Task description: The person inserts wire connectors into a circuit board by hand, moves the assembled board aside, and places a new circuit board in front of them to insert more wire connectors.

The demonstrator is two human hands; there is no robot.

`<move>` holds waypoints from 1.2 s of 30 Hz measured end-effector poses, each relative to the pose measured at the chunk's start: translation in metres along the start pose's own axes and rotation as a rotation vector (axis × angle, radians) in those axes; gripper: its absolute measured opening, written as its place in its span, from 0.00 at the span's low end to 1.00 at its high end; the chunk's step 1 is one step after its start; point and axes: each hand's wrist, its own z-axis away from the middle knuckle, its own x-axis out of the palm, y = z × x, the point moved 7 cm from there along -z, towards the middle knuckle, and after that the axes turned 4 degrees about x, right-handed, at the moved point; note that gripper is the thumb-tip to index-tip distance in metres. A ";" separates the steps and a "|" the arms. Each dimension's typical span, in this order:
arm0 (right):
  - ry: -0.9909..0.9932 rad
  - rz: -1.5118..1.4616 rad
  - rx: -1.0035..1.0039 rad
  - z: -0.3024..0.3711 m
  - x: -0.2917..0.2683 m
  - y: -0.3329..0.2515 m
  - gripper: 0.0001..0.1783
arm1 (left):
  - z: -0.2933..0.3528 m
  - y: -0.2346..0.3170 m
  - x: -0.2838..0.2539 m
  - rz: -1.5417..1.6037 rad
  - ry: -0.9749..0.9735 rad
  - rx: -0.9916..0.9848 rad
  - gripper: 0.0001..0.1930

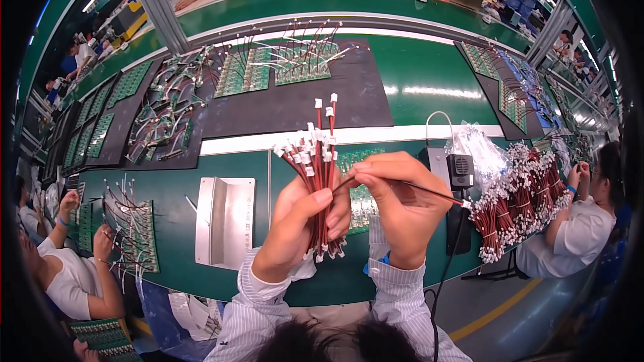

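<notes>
My left hand (298,211) is closed round an upright bundle of red-and-black cables (322,181) with white connectors at both ends. My right hand (406,198) pinches a dark red cable (429,191) between thumb and fingertips, right beside the bundle. One end of this cable sticks out to the right, tipped with a white connector. Whether its other end is still in the bundle is hidden by my fingers. Behind my hands a green circuit board panel (364,211) lies on the green bench, partly covered by them.
Many bundled cables (516,208) are piled at right, near a clear plastic bag (479,147) and a grey boxy device (461,171). A metal bracket (225,221) lies left. Wired boards (241,70) rest on a black mat (302,110) beyond. Co-workers sit on both sides.
</notes>
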 end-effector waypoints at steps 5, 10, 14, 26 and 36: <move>0.035 0.006 -0.079 0.002 0.003 -0.008 0.08 | 0.002 0.004 0.001 0.010 -0.083 0.019 0.11; 0.041 -0.028 -0.025 0.002 0.003 -0.006 0.08 | 0.004 0.011 0.001 0.000 -0.066 0.056 0.12; 0.012 -0.034 -0.038 0.002 0.006 -0.005 0.08 | 0.003 0.015 -0.002 -0.004 -0.032 0.079 0.12; -0.038 0.106 -0.217 0.007 0.019 -0.019 0.08 | 0.007 0.027 -0.008 0.000 -0.013 0.142 0.10; 0.108 -0.061 -0.069 0.008 0.010 -0.004 0.06 | 0.007 0.019 -0.001 0.034 -0.070 0.106 0.10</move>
